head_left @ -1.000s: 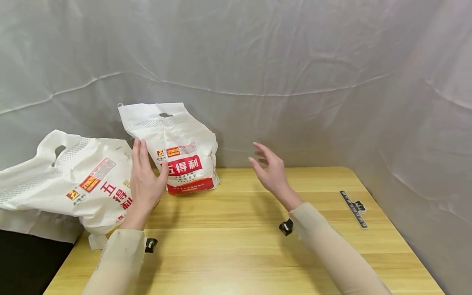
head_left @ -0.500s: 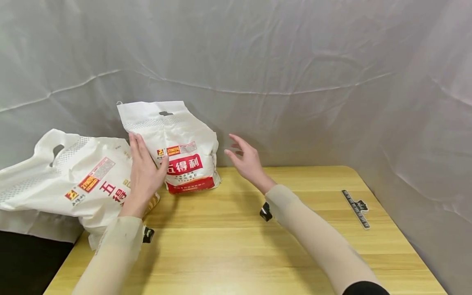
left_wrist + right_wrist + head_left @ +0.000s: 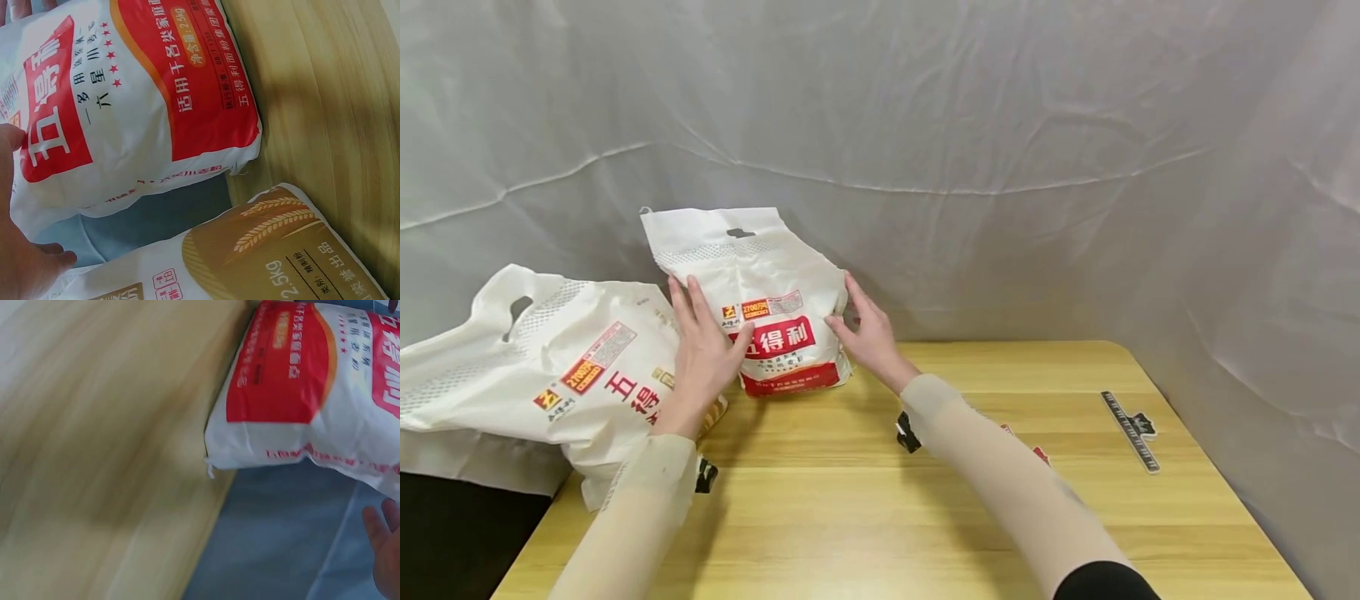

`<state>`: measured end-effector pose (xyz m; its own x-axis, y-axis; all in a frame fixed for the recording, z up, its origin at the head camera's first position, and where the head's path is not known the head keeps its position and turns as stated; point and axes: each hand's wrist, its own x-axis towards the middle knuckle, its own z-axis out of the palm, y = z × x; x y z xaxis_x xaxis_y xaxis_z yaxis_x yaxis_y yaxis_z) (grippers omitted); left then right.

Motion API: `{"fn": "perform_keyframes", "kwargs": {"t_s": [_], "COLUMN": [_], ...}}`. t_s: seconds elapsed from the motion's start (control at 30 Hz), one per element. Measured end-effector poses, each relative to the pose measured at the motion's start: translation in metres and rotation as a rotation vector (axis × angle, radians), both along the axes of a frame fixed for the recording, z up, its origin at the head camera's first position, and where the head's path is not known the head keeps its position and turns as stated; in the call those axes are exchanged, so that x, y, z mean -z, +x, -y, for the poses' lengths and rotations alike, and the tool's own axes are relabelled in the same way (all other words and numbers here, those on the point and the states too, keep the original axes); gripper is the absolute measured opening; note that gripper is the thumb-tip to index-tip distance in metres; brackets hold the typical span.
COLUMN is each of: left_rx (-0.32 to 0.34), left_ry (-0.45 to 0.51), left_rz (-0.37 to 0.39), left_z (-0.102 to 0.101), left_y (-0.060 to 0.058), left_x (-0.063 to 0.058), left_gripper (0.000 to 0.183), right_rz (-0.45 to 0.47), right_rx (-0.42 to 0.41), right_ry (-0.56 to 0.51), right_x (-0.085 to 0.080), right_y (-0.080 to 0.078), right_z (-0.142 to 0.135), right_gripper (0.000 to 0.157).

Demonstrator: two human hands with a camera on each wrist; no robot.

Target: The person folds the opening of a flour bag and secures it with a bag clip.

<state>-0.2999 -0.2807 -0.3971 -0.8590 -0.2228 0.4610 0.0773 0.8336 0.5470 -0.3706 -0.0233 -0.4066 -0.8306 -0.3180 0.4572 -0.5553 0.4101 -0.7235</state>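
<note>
A white flour bag (image 3: 793, 275) with a red label stands upright at the back of the table. My left hand (image 3: 706, 358) is at its left side, fingers extended, the thumb over the front label. At the bag's right side is my right hand (image 3: 871, 337), its fingers straight and the thumb beside the front edge. In the right wrist view, this hand (image 3: 387, 556) shows a gap to the bag's side. A second flour bag (image 3: 602, 325) leans at the left, partly behind my left hand; its gold wheat print (image 3: 269, 234) shows in the left wrist view.
A black clip (image 3: 1133, 433) with a piano-key pattern lies on the right of the wooden table (image 3: 850, 517). Small red-and-white pieces (image 3: 1041, 455) peek out behind my right forearm. A grey cloth (image 3: 970, 108) hangs behind and along the right side.
My right hand has moved left across the table to the right side of the upright flour bag. My left hand has stayed near the bag's left side, and both bags stand as before.
</note>
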Motion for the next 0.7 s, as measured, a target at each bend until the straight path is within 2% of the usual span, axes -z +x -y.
{"fn": "perform_keyframes", "kwargs": {"t_s": [0.2, 0.33, 0.53, 0.7], "left_rx": [-0.027, -0.030, 0.057, 0.111], "left_ry": [0.012, 0.030, 0.125, 0.177], "left_rz": [0.013, 0.043, 0.133, 0.131], "left_z": [-0.001, -0.003, -0.005, -0.004], "left_y": [-0.003, -0.006, -0.008, -0.009], "left_x": [0.003, 0.006, 0.011, 0.015], "left_gripper": [0.111, 0.110, 0.114, 0.119], "right_rz": [-0.057, -0.119, -0.190, -0.209], "right_rx": [0.022, 0.020, 0.021, 0.014], "right_ry": [0.037, 0.060, 0.065, 0.061], "right_x": [0.013, 0.024, 0.034, 0.037], "right_y": [-0.001, 0.000, -0.002, -0.002], "right_z": [0.012, 0.017, 0.020, 0.024], "right_gripper": [0.099, 0.100, 0.093, 0.088]}}
